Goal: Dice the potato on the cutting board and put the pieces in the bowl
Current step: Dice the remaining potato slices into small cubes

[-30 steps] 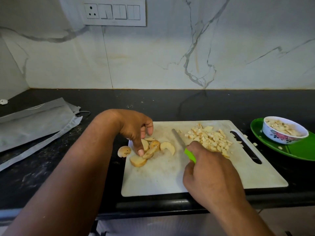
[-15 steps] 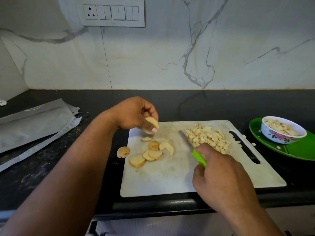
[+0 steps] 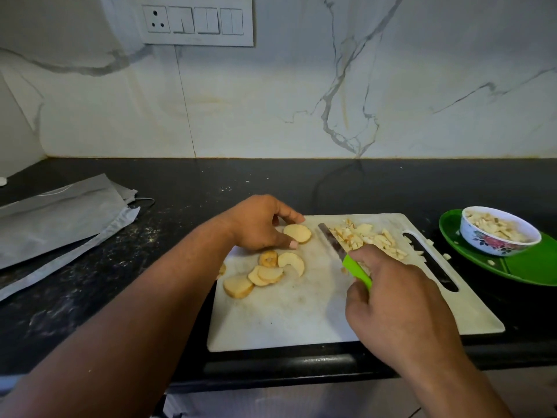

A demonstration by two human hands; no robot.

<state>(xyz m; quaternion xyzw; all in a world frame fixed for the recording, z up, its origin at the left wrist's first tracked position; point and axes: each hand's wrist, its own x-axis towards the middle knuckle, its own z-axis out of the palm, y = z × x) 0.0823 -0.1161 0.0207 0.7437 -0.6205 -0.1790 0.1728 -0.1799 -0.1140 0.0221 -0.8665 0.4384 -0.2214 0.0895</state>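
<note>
My left hand (image 3: 259, 224) sits at the far left part of the board (image 3: 289, 312), thumb and fingers curled around one round slice (image 3: 297, 233) that lies flat on the white surface — that grip is grasping the slice, thumb tip at its near edge and a finger at its far edge. Just nearer to me lies a loose cluster of other slices (image 3: 266, 274), some overlapping, and one more peeks out at the board's left edge, partly hidden by my forearm.

My right hand (image 3: 398, 309) is clenched around the green handle of the knife (image 3: 346, 254); the blade points away and to the left, its tip near the held slice without touching it, as far as I can tell. To the right of the blade sits the pile of dice (image 3: 367, 236), spread toward the board's handle slot, with a few bits strayed onto the black desk (image 3: 211, 188).

The bowl (image 3: 497, 233) — floral outside, already holding diced pieces — stands on a green plate (image 3: 530, 267) to the right of the board, well apart from both hands.

A grey bag (image 3: 57, 212) lies on the desk at the left.
</note>
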